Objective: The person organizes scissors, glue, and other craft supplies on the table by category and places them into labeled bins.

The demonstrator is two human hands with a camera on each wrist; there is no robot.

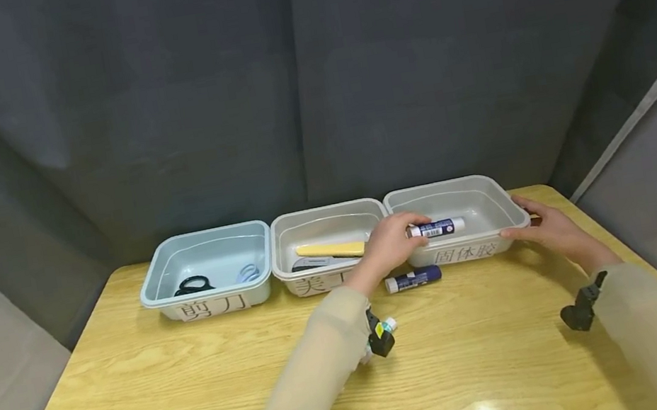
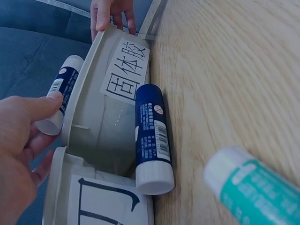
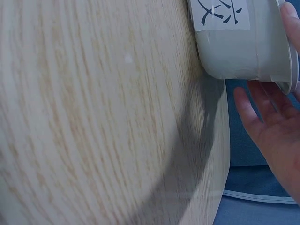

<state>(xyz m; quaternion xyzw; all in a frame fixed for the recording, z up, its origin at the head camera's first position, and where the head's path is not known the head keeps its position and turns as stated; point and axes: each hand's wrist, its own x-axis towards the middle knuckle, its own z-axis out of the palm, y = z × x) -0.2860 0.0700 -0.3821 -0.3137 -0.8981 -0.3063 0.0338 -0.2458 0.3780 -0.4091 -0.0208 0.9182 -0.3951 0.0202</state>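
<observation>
1. And there was the left hand [image 1: 387, 242], thumb and fingers pinching a blue glue stick [image 1: 437, 228] with white ends, tipped on its side at the opening of the right bin [image 1: 450, 197], near the front rim; whether it touched the bin, you could not tell!
2. Over on the far end, the right hand [image 1: 555, 233] had its fingers spread about that bin's right corner, thumb on the front rim, other fingers along the end.
3. Just in front of the same bin, a second blue glue stick [image 1: 413, 280] lay flat on the wood-grained surface [image 1: 468, 355], dark end pointing right.
4. Closer in, by the left wrist, a green glue stick [image 2: 262, 192] with a white end lay on the surface, partly hidden in the head view.
5. Next door, the middle bin [image 1: 330, 212] held a yellow cutter [image 1: 329, 250] and a grey cutter [image 1: 317, 262], side by side.
6. And out left, the light-blue bin [image 1: 212, 242] carried black-handled scissors [image 1: 193, 285] and blue-handled scissors [image 1: 247, 273], well apart from both hands.
</observation>
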